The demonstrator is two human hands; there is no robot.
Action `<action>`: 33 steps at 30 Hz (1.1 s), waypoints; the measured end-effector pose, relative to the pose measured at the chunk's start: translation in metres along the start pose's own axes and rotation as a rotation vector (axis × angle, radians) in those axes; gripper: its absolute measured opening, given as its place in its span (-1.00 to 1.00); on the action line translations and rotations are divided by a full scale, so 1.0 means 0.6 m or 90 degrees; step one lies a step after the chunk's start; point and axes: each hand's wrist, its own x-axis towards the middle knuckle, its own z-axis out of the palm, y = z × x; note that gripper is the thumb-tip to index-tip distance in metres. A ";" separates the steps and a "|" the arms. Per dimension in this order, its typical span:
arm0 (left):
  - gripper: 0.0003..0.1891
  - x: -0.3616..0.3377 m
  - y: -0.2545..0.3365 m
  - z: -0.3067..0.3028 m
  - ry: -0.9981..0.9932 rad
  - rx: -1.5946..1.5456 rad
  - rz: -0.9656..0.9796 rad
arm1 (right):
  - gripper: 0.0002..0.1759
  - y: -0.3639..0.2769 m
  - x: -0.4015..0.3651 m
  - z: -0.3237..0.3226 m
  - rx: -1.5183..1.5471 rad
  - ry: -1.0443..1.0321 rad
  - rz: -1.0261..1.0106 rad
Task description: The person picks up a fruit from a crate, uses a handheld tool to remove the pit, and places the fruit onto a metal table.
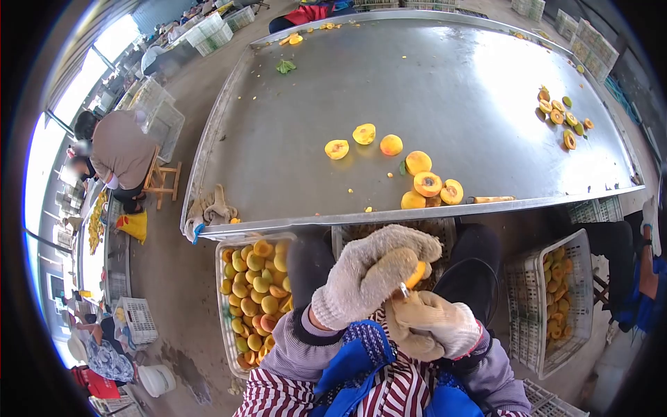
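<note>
My left hand (372, 271), in a pale knitted work glove, is closed around a yellow peach (417, 274), only a strip of which shows past the fingers. Just below and to the right, my right hand (434, 323), gloved too, grips a small tool with a shiny metal end (404, 288) pointing at the fruit. Most of this tool is hidden in the glove, so its kind does not show. On the table's near edge in front of my hands lie several peaches, among them a cut half (427, 183) with its hollow facing up.
The metal table (292, 139) has a raised rim. A wooden handle (492, 199) and a crumpled glove (208, 207) lie along its front. Peach-filled crates stand at left (221, 306) and right (517, 313). More cut fruit (557, 117) sits far right. Other people work at left.
</note>
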 end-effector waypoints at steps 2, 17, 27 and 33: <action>-0.72 0.009 -0.019 -0.009 -0.040 0.027 0.098 | -0.63 0.017 -0.004 -0.011 0.118 -0.063 0.032; -0.44 0.015 -0.059 0.035 0.222 -0.265 0.005 | -0.66 0.023 0.002 -0.036 0.195 -0.147 0.005; -0.63 -0.093 -0.128 -0.192 0.498 0.467 -0.105 | -0.67 0.010 -0.007 -0.073 -0.406 0.345 -0.015; -0.60 0.068 -0.119 -0.086 0.123 0.538 -0.026 | -0.71 -0.006 0.007 -0.056 -0.529 0.395 -0.081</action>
